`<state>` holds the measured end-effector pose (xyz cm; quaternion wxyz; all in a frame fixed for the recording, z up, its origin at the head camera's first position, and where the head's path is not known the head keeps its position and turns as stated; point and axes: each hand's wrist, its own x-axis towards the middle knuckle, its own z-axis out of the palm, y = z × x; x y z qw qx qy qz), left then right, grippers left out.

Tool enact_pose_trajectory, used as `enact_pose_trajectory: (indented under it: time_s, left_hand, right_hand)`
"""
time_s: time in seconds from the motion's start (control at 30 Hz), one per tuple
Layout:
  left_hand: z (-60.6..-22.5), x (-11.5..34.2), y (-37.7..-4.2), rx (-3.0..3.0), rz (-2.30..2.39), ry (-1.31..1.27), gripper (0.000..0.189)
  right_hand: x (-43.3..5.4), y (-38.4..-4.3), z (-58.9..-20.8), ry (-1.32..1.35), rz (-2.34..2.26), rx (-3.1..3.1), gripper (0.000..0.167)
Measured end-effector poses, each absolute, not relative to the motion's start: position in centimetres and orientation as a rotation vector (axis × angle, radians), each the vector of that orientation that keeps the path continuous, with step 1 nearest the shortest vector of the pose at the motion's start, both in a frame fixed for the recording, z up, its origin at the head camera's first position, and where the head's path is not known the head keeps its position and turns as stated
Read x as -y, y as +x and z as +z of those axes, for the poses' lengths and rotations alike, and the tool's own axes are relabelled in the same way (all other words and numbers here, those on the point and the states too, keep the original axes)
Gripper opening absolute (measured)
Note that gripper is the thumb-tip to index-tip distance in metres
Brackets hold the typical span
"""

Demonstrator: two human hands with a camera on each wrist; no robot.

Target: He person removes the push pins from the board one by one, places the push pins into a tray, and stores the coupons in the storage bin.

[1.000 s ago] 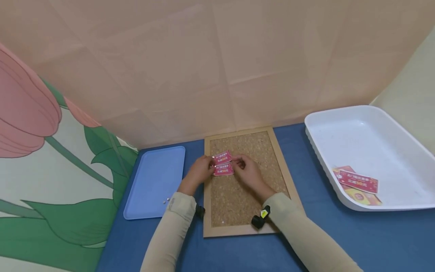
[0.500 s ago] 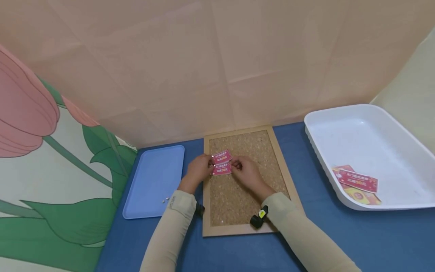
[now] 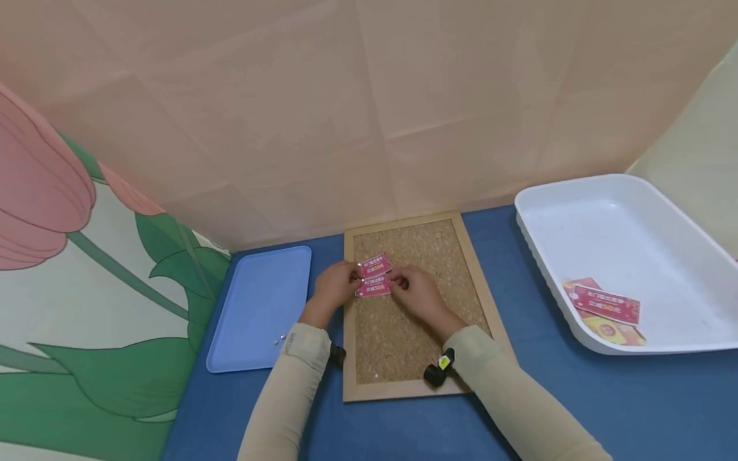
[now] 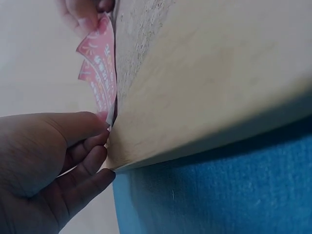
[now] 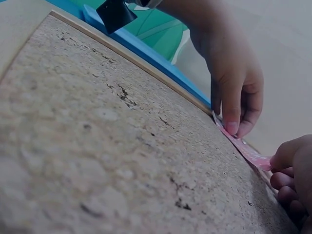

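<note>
Two pink printed coupons lie one above the other at the upper left of a wood-framed cork board [image 3: 403, 352]. My left hand [image 3: 336, 286] pinches the left end of the lower coupon [image 3: 375, 287] between thumb and fingers. At its right end, my right hand [image 3: 422, 294] pinches the same coupon. The upper coupon [image 3: 376, 265] sits tilted just beyond it, their edges almost meeting. In the left wrist view the lower coupon [image 4: 100, 53] bows between both hands, close over the board. The right wrist view shows my left thumb [image 5: 231, 127] on it.
A blue tray [image 3: 259, 301] stands left of the board, with small shiny pieces [image 3: 279, 340] near its front right. At the right, a large white bin [image 3: 651, 237] holds several pink and yellow coupons [image 3: 606, 304]. A tan-covered wall [image 3: 369, 128] rises behind the table.
The lower coupon has shifted slightly left against the board and the upper coupon, with both hands still holding its ends. The upper coupon stays in place.
</note>
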<state>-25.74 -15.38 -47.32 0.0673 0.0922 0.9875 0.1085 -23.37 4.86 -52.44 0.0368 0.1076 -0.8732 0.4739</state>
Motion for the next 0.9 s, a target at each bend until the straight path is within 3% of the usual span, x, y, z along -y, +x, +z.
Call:
enact_pose_trajectory:
  time_s: [0.9]
  left_hand:
    - [-47.71,15.73,-25.64,-2.971,0.431,0.262,0.015]
  right_hand:
    - [-4.90,-23.01,-52.12,0.273,1.457,2.719,0.006]
